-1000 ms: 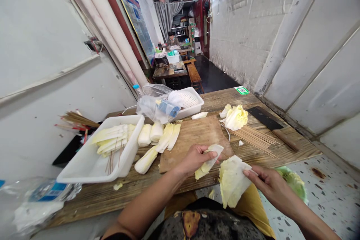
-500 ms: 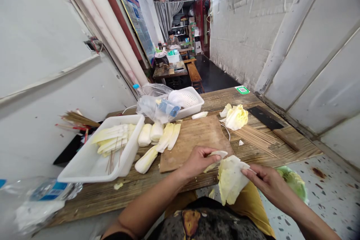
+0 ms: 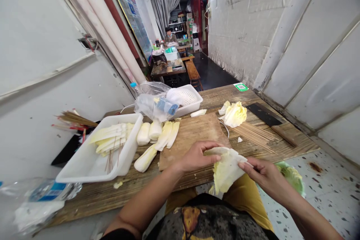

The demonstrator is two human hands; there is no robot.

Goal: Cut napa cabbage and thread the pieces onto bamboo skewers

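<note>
Pale cabbage leaves (image 3: 227,172) hang between my two hands, just off the near edge of the wooden cutting board (image 3: 197,131). My left hand (image 3: 201,155) pinches the left side of the leaves, thumb in front. At the right, my right hand (image 3: 258,172) grips their white stem end between thumb and fingers. The leaves overlap, so I cannot tell how many there are. Left of the board lie cut cabbage pieces (image 3: 146,157). A white tub (image 3: 64,174) beside them holds long cabbage strips (image 3: 112,137) and several thin sticks.
On the right are a cabbage heart (image 3: 235,114), a bundle of bamboo skewers (image 3: 254,135) and a cleaver (image 3: 264,114). Plastic bags (image 3: 157,107) and a white tray (image 3: 194,93) stand behind the board. A green basin (image 3: 291,176) sits below. Another person (image 3: 170,36) sits far back.
My left hand has brought its piece of leaf against the leaf in my right hand, and the two now overlap. The camera view has shifted slightly.
</note>
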